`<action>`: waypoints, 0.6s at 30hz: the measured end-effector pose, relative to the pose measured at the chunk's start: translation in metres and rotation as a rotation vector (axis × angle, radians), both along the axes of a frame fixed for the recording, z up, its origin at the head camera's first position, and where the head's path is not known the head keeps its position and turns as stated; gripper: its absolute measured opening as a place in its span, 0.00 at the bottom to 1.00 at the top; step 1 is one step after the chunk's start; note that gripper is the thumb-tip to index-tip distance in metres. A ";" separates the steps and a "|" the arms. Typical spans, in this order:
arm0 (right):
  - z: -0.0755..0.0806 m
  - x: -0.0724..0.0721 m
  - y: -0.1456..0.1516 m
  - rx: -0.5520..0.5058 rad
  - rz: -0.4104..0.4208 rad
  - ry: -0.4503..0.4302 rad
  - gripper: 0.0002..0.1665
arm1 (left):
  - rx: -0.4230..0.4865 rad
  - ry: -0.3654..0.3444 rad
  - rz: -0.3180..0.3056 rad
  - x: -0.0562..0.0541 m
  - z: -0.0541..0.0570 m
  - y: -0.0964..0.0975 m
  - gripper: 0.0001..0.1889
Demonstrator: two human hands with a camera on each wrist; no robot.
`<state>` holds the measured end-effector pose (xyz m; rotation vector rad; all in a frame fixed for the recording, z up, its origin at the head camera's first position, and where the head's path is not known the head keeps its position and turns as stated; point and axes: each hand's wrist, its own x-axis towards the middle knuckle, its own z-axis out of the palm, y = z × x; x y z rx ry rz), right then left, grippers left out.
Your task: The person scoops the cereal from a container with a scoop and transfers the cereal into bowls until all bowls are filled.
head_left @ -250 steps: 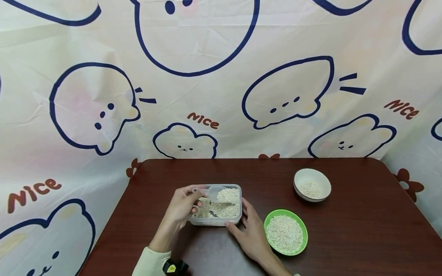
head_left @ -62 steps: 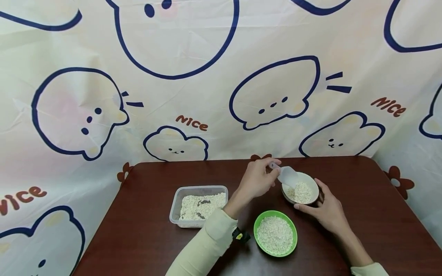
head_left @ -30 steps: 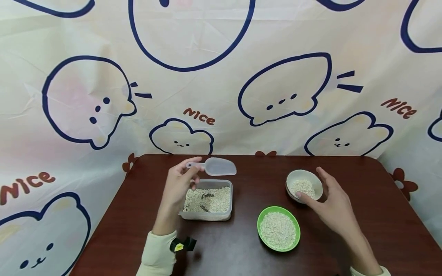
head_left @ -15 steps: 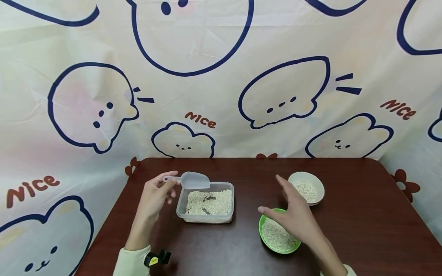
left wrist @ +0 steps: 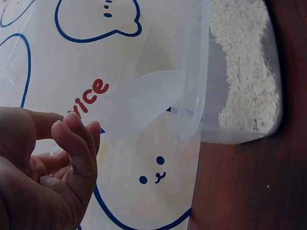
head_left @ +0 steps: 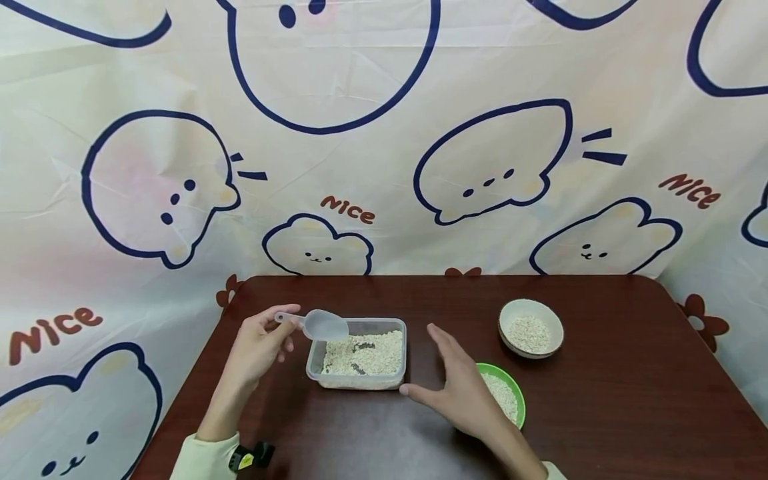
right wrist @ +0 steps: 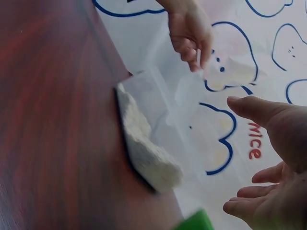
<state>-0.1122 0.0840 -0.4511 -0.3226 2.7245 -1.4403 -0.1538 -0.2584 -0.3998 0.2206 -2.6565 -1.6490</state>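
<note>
A translucent plastic scoop (head_left: pixel 326 325) is pinched by its handle in my left hand (head_left: pixel 255 348), its bowl hovering over the back left corner of a clear plastic container (head_left: pixel 360 382). White rice-like grains (head_left: pixel 384 350) fill part of that container, with dark bare patches of its bottom showing. The scoop (left wrist: pixel 144 98) looks empty in the left wrist view. My right hand (head_left: pixel 459 390) holds nothing; its thumb and fingers spread apart just right of the container. Behind that hand is a green bowl (head_left: pixel 521 397) of white grains, partly hidden.
A white bowl (head_left: pixel 531 352) with some grains in it stands at the back right of the dark brown table (head_left: pixel 630 387). A printed cloth (head_left: pixel 372 167) hangs behind the table.
The scoop was tipped over the white bowl while my right hand held that bowl. Since then, the scoop has come back left to the container, and my right hand has released the bowl and moved left.
</note>
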 end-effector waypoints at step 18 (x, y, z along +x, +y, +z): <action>-0.039 0.002 -0.044 -0.082 0.011 -0.016 0.67 | -0.103 -0.020 -0.095 0.000 -0.006 0.005 0.17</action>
